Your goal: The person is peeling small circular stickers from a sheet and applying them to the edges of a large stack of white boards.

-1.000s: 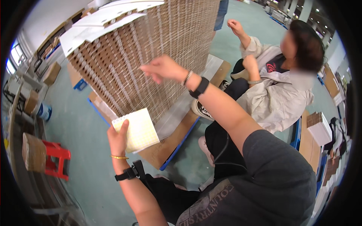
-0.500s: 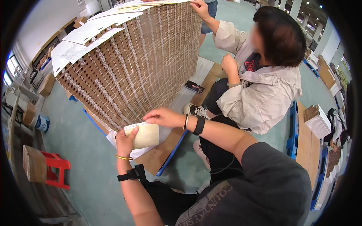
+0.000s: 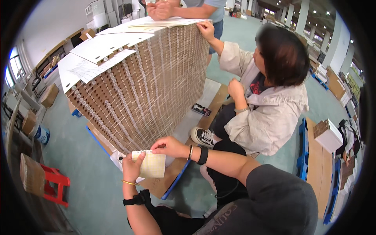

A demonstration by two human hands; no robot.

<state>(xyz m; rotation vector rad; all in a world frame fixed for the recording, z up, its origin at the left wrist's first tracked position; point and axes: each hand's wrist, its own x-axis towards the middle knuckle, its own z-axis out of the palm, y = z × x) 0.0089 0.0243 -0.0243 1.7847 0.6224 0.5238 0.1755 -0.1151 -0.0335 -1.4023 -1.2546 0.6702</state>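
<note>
A pale yellow sheet (image 3: 153,166) with a row of small round white stickers along its top edge is in my left hand (image 3: 132,165), the thumb lying over its upper left part. My right hand (image 3: 169,148) pinches at the sheet's upper right corner, beside the stickers; what its fingertips hold is too small to make out. Just beyond my hands rises a tall stack of panels (image 3: 156,74), its brown edges full of round holes. Lines of round white pieces run down some of those edges.
A co-worker in a beige jacket (image 3: 270,113) crouches at right, one hand on the stack's top corner. Another person's forearms (image 3: 184,12) rest on top. A phone (image 3: 201,109) lies beside the stack on a pallet. A red stool (image 3: 56,182) stands left; a blue pallet (image 3: 302,150) lies right.
The view has tilted up, so the stack and my hands appear lower. My right fingers have closed from a loose curl to a pinch at the sheet's corner. The other person's forearms now show.
</note>
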